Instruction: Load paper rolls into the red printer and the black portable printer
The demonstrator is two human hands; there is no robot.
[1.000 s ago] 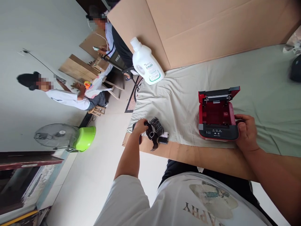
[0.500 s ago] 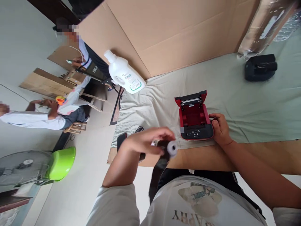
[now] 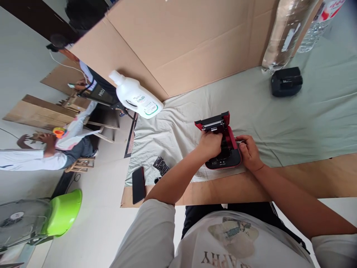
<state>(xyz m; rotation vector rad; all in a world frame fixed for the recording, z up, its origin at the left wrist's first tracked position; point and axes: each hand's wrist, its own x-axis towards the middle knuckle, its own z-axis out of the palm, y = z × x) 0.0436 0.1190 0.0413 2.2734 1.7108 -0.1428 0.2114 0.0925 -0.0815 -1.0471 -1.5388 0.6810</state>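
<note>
The step in hand looks like seating a paper roll in the open printer [image 3: 223, 149], which stands on the cloth [image 3: 279, 123] near the front edge of the desk [image 3: 279, 182]. To do it well, I think the roll should go down level into the red bay, with its loose end pointing toward the raised lid [image 3: 213, 123], so the paper can feed out under it. The body must not slide on the cloth, so the steadying grip at the side matters. Pressing gently is better than forcing, because a tilted roll may jam.

The left hand [image 3: 210, 145] is curled over the bay, knuckles up, fingers bent down into the opening. It seems closed around something, but the thing itself is hidden under the hand, so I cannot tell what it grips. The left forearm comes in low from the lower left, across the desk edge.

The right hand [image 3: 249, 152] is closed on the right side of the printer, thumb on the upper edge and fingers wrapped at the wall, holding it still. Its forearm lies along the desk from the lower right.

To the left, a black wrapper [image 3: 161, 165] and a phone [image 3: 138, 179] lie well apart from the printer.
</note>
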